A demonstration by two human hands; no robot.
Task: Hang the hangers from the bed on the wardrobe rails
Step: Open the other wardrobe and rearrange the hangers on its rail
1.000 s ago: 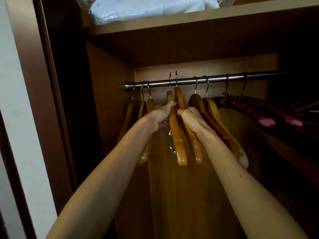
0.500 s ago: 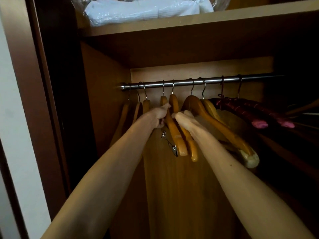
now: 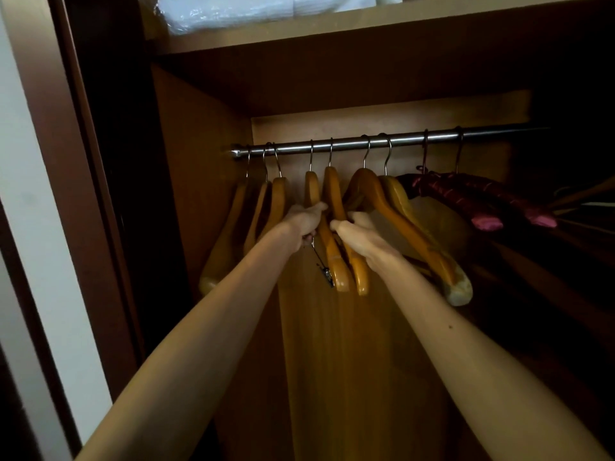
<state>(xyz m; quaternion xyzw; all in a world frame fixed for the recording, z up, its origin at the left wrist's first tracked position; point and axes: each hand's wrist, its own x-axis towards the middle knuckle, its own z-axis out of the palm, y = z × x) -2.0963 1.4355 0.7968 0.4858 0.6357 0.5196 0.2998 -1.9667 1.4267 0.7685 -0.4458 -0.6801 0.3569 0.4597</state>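
Inside a brown wooden wardrobe [image 3: 199, 181], a shiny round metal rail [image 3: 399, 141] runs across under a wooden shelf [image 3: 366, 31], and every hanger in sight hangs from it by a wire hook. Both bare arms reach up to the pair of orange-brown wooden hangers in the middle [image 3: 336, 227], which hang close together, side by side. The left hand [image 3: 304, 222] has its fingers curled round the left one of the pair, below its neck; the right hand [image 3: 357, 234] grips the right one, thumb on the near side. A small metal clip [image 3: 327, 276] dangles under the left hand (its fastening is too dark to make out). Three more wooden hangers [image 3: 263, 211] hang bunched at the rail's left end, two broader wooden hangers [image 3: 399, 221] hang just right of the hands, and two dark red padded satin hangers [image 3: 466, 201] hang farther right in shadow. On the shelf lies white folded bedding in clear plastic [image 3: 259, 11].
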